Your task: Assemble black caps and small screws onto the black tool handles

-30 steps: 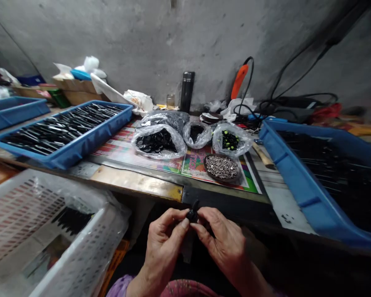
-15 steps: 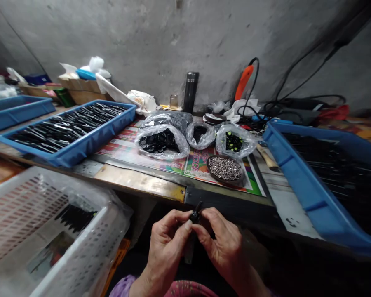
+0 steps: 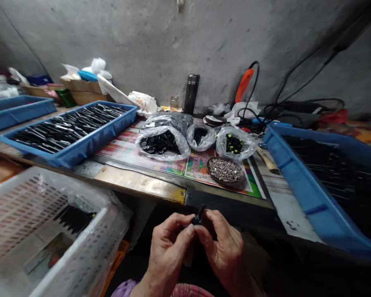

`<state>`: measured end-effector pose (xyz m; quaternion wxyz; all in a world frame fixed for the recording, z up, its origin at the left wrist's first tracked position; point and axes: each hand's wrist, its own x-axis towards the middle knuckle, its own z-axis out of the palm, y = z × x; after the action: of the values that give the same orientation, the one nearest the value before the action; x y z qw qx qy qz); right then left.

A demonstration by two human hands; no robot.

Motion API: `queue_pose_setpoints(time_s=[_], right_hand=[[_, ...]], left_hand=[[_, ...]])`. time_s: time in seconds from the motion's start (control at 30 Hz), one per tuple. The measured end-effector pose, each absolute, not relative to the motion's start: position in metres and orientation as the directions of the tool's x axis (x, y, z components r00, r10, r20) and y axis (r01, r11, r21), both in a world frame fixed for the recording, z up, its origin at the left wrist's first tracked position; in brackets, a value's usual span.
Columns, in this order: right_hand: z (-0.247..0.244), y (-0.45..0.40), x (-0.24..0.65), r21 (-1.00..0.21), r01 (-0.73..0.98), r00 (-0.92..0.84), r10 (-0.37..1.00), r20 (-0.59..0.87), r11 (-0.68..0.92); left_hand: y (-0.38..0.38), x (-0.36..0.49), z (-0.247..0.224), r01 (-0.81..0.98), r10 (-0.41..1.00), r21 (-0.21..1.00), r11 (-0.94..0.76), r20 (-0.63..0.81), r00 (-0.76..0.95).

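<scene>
Blue plastic tray, L. (image 3: 102, 134): long blk parts (image 3: 71, 126), piled. Blue plastic tray, R. (image 3: 299, 185): dark parts (image 3: 334, 169), detail unclear. Clr bag, large (image 3: 183, 149): flat blk pcs (image 3: 159, 142). Clr bag, small (image 3: 210, 141): dark pcs (image 3: 199, 134). Clr bag, third (image 3: 250, 145): blk pcs w/ yel-grn bits (image 3: 234, 143). Dk round dish (image 3: 227, 184): small metal fasteners (image 3: 225, 170), heaped. White perf. basket (image 3: 86, 251): blk strips (image 3: 74, 218). Small blk part (image 3: 198, 220): betw. both hands' fingertips, below bench edge; L. hand (image 3: 170, 247) pinching it thumb-to-finger, R. hand (image 3: 224, 247) likewise, opp. side.
</scene>
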<state>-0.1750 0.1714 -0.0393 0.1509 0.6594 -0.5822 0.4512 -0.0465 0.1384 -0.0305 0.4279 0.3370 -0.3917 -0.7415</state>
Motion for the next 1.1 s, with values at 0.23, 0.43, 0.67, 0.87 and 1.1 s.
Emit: queue_pose_setpoints(time_s=[0.23,0.43,0.67,0.87,1.1], right_hand=[[-0.036,0.173,-0.168,-0.355,-0.901,-0.163,-0.566,0.808,-0.248],[-0.037,0.177,-0.168,-0.355,-0.906,-0.152,-0.606,0.781,-0.230],[-0.033,0.175,-0.174,-0.278,-0.941,-0.117,-0.581,0.806,-0.195],[-0.026,0.174,-0.174,-0.295,-0.929,-0.104,-0.607,0.788,-0.224],[-0.033,0.174,-0.167,-0.374,-0.900,-0.185,-0.580,0.793,-0.224]], left_hand=[[0.140,-0.047,-0.029,0.379,-0.905,0.868,-0.320,-0.161,-0.394],[0.139,-0.044,-0.033,0.372,-0.913,0.881,-0.293,-0.142,-0.384],[0.138,-0.045,-0.034,0.371,-0.921,0.893,-0.253,-0.105,-0.376],[0.139,-0.045,-0.032,0.366,-0.906,0.886,-0.285,-0.125,-0.404],[0.138,-0.044,-0.034,0.355,-0.911,0.891,-0.283,-0.133,-0.392]])
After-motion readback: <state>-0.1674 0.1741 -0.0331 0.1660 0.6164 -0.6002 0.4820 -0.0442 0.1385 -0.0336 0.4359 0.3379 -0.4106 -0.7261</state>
